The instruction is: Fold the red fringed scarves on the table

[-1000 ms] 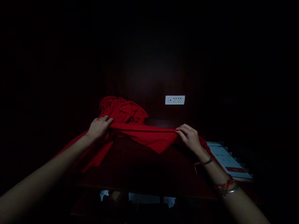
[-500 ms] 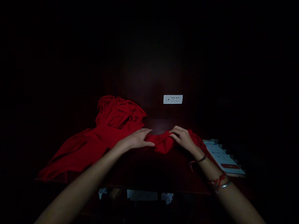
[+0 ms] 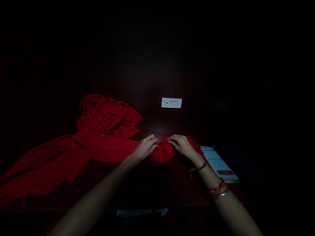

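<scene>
A long red fringed scarf [image 3: 108,146] lies across the dark table, bunched into a crumpled heap at the back left and drawn out in a narrow strip to the right. My left hand [image 3: 145,147] pinches this strip near the middle, fingers curled over the cloth. A short way to the right, my right hand [image 3: 182,146] grips the same strip between thumb and fingers, close to the fringed end. A fold of the cloth droops between the two hands. Part of the fringe is hidden behind my right wrist.
A lit phone [image 3: 219,164] showing a timer lies to the right of my right forearm. On the dark back wall sits a white socket panel [image 3: 171,103]. Pale papers [image 3: 135,213] show below the table's front edge. Much of the surroundings is too dark to make out.
My left hand, its fingers spread before, has closed on the scarf. The right hand keeps its hold. The view has shifted, so the heap, socket and phone appear further left.
</scene>
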Tool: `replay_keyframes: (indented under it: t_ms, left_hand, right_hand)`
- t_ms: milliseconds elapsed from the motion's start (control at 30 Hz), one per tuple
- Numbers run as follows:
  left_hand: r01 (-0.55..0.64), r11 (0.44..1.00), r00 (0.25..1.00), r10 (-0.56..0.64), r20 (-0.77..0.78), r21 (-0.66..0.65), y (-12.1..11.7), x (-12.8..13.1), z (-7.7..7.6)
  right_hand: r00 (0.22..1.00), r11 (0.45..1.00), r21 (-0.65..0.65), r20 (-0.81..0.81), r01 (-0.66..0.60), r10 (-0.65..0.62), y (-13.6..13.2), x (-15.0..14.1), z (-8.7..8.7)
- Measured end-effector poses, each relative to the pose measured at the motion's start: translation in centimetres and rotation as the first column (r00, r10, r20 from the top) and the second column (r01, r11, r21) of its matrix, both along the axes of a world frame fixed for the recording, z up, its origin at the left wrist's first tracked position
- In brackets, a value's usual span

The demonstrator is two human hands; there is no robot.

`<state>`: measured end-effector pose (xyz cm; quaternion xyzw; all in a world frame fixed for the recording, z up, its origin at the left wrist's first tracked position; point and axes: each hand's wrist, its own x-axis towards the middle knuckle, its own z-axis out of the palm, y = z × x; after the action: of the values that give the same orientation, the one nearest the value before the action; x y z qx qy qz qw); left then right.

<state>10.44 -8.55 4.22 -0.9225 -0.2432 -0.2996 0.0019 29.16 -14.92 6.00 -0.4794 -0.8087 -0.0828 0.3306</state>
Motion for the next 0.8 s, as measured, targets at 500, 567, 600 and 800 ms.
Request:
replay_keyframes:
  t_ms: [500, 567, 600, 800]
  left_hand:
    - [0.043, 0.999, 0.989, -0.039, 0.141, -0.024, -0.8, -0.1, 1.2]
    - [0.020, 0.999, 0.988, -0.015, 0.154, -0.028, -0.8, -0.4, 1.5]
    - [0.015, 0.999, 0.989, -0.010, 0.145, -0.031, -0.9, -0.4, 1.5]
    - [-0.041, 0.999, 0.998, 0.040, 0.041, 0.009, -1.4, 0.2, 0.2]
  right_hand:
    - [0.998, 0.997, 0.038, 0.013, 0.065, -0.065, -0.1, -0.9, -0.3]
    - [0.997, 0.996, 0.044, -0.003, 0.077, -0.077, -0.1, -0.9, -0.2]
    - [0.997, 0.996, 0.046, -0.008, 0.081, -0.081, -0.1, -1.0, -0.2]
    - [0.997, 0.996, 0.048, 0.002, 0.071, -0.071, -0.2, -1.8, -0.3]
